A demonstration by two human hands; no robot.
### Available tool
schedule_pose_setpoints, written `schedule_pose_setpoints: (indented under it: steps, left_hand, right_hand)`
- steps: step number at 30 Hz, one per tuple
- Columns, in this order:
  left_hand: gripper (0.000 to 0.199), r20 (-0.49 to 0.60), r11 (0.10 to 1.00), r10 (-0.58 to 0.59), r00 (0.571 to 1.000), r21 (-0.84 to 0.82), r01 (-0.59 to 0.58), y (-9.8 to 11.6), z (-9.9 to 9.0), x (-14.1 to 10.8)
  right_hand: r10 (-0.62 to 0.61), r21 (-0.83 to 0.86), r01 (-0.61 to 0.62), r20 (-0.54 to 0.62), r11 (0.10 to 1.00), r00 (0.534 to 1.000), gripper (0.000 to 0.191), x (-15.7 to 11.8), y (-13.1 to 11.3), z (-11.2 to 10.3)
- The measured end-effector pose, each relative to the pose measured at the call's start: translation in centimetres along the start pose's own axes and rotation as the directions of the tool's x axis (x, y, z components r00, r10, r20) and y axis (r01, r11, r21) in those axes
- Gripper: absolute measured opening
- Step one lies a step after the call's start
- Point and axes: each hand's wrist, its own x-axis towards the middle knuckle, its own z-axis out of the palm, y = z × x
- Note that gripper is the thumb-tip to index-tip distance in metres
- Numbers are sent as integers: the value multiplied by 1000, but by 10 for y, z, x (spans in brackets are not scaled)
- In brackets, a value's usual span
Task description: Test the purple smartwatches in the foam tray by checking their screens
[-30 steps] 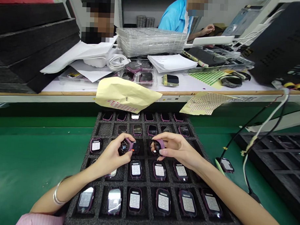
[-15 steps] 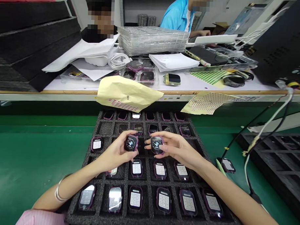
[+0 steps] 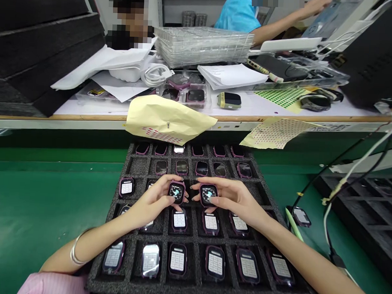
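Note:
My left hand [image 3: 158, 198] is closed round a purple-edged smartwatch body [image 3: 177, 192], its thumb on the lit screen with a clock dial. A matching smartwatch [image 3: 208, 193] is gripped in my right hand [image 3: 234, 197], thumb at the screen's lower right. Both watches are held side by side, a small gap apart, above a black foam tray [image 3: 195, 239]. Many of the tray's compartments hold similar watches. Those nearest me, such as one watch [image 3: 178, 258], show white screens with a grid; those in the far rows, such as another watch [image 3: 202, 168], have dark screens.
Beyond the tray runs a bench with clear plastic trays [image 3: 202, 46], papers [image 3: 232, 76], a coiled white cable [image 3: 155, 75] and a taped watch [image 3: 229, 100]. Black foam blocks [image 3: 41, 51] stack at left. Cables [image 3: 358, 182] hang at right by a second foam tray [image 3: 367, 213]. Two people are behind.
Both hands have moved slightly lower and to the right with their watches, which now face me more squarely. The person in blue has raised an arm toward the upper right.

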Motion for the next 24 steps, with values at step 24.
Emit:
schedule_pose_setpoints:
  steps: [24]
  left_hand:
    - [25, 37, 1000, -8, 999, 7, 7, 7, 4, 1]
  right_hand:
    - [-29, -36, 28, -19, 999, 999, 36, -3, -3, 2]
